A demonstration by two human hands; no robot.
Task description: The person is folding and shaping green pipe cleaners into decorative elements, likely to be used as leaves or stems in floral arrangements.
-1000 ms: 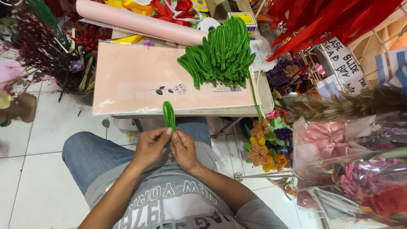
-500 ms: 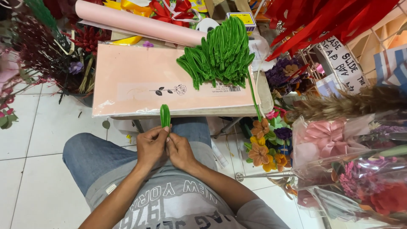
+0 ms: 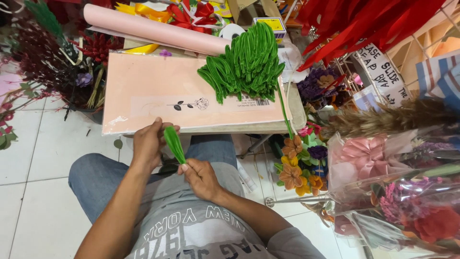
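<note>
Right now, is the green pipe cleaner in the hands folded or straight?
Folded: the green pipe cleaner forms a narrow loop between the left hand and right hand.

Left hand (image 3: 148,144) raised, fingers pinched, right hand (image 3: 201,177) lower, fingers pinched

A craft flower shop: cellophane-wrapped artificial bouquets (image 3: 407,201) crowd the right, a pink wrapping-paper roll (image 3: 153,29) lies far, and red ribbon bows (image 3: 191,14) sit beyond it.

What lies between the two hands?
In the head view, a folded green pipe cleaner spans from the left hand to the right hand; both pinch it.
</note>
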